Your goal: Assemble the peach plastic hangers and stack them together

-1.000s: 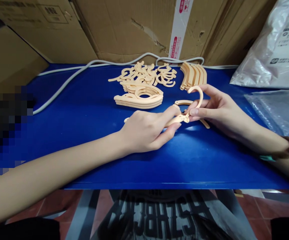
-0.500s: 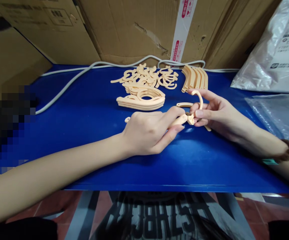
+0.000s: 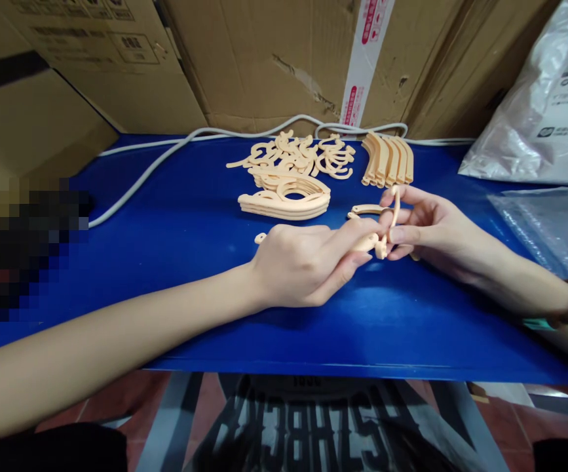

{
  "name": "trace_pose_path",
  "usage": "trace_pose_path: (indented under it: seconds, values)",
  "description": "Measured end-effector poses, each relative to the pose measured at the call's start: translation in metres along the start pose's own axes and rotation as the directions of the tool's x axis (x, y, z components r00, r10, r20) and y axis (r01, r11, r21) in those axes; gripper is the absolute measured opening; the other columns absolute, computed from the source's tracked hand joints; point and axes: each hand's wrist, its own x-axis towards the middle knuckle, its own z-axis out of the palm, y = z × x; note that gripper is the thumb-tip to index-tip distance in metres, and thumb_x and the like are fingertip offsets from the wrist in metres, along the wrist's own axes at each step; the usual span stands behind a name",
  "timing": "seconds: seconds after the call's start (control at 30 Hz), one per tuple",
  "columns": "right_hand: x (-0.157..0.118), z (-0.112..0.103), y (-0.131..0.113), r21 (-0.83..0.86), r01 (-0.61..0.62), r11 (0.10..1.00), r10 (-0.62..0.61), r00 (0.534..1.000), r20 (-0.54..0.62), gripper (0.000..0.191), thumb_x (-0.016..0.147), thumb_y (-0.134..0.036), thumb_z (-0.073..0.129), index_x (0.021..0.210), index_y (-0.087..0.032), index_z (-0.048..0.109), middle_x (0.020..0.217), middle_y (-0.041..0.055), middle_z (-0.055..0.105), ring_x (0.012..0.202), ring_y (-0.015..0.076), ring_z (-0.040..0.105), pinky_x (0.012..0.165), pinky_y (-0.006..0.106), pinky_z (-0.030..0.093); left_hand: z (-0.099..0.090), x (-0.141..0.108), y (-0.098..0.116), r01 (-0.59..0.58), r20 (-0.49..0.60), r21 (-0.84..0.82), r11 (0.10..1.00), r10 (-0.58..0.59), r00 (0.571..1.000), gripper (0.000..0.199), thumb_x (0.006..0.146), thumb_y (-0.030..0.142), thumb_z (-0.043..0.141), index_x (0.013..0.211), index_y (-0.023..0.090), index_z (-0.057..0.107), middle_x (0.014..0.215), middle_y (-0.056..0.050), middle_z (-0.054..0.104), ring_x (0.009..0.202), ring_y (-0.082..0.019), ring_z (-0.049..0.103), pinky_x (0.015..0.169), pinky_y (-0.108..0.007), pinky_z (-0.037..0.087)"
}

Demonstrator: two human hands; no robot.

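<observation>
Counter (image 3: 313,341), broad, flat and glossy blue, carries at the back a loose jumble of beige, plastic-looking hooks (image 3: 284,154) and, just in front of it, a neat stack of beige, pointed-oval hanger pieces (image 3: 284,206). Above the counter's middle, the left hand (image 3: 303,265) has its fingers grasping a long, beige, plastic-looking bar (image 3: 366,243), mostly hidden under the hand, one end showing past the thumb and what seems its other end poking out on the far side. The right hand (image 3: 424,226) has its fingers pinching a slim, beige, curved hook (image 3: 396,210) about its middle, upright and nearly edge-on, its foot right by the bar's end; whether the two are joined cannot be told. Both pieces should be light and stiff, with smooth faces that may twist in a loose pinch. The bar is best held close to its end, for firm control; the smaller hook, probably weakest along its thin curve, is better taken low, near the thicker foot
</observation>
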Motion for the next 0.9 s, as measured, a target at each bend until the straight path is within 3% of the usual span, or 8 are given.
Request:
trace_pose_path:
  seconds: [0.23, 0.47, 0.7, 0.9]
  values:
    - [0.0007, -0.0053, 0.0002, 0.037, -0.001, 0.999, 0.002, 0.999, -0.034, 0.050, 0.074, -0.028, 0.102, 0.104, -0.023, 0.063, 0.082, -0.0055, 0.081, 0.069, 0.0148, 0.082, 0.062, 0.019, 0.067, 0.0008, -0.0012, 0.0014, 0.004, -0.007, 0.054, 0.999, -0.004, 1.000, 0.046, 0.122, 0.037, 0.032, 0.140, 0.017, 0.069, 0.090, 0.000, 0.084, 0.071, -0.010, 0.078, 0.060, -0.022, 0.051]
    - [0.0016, -0.0032, 0.0015, -0.015, 0.007, 1.000, -0.007, 1.000, 0.011, 0.047, 0.077, -0.036, 0.101, 0.104, -0.024, 0.065, 0.079, -0.0055, 0.079, 0.069, 0.0135, 0.080, 0.065, 0.021, 0.066, 0.0028, 0.0003, -0.0021, -0.109, -0.010, 0.083, 0.991, 0.110, 0.994, 0.040, 0.123, 0.032, 0.035, 0.142, 0.015, 0.065, 0.093, 0.000, 0.083, 0.075, -0.010, 0.076, 0.065, -0.021, 0.053]
    - [-0.0017, -0.0016, -0.0003, -0.076, 0.000, 0.997, 0.002, 1.000, 0.023, 0.057, 0.074, -0.044, 0.103, 0.114, -0.022, 0.069, 0.077, -0.0057, 0.077, 0.061, 0.0129, 0.076, 0.058, 0.021, 0.063, 0.0003, 0.0014, -0.0018, -0.166, -0.004, 0.016, 0.986, 0.166, 0.986, 0.034, 0.123, 0.026, 0.039, 0.146, 0.018, 0.062, 0.100, 0.003, 0.085, 0.077, -0.009, 0.075, 0.069, -0.020, 0.054]
    - [-0.0022, -0.0072, -0.0001, -0.129, -0.046, 0.991, 0.052, 0.998, 0.044, 0.060, 0.079, -0.039, 0.100, 0.126, -0.018, 0.070, 0.077, -0.0046, 0.076, 0.062, 0.0123, 0.074, 0.055, 0.020, 0.058, 0.0007, 0.0013, -0.0032, -0.173, -0.008, -0.012, 0.985, 0.173, 0.985, 0.032, 0.121, 0.029, 0.045, 0.144, 0.017, 0.065, 0.104, 0.000, 0.086, 0.078, -0.009, 0.076, 0.064, -0.021, 0.052]
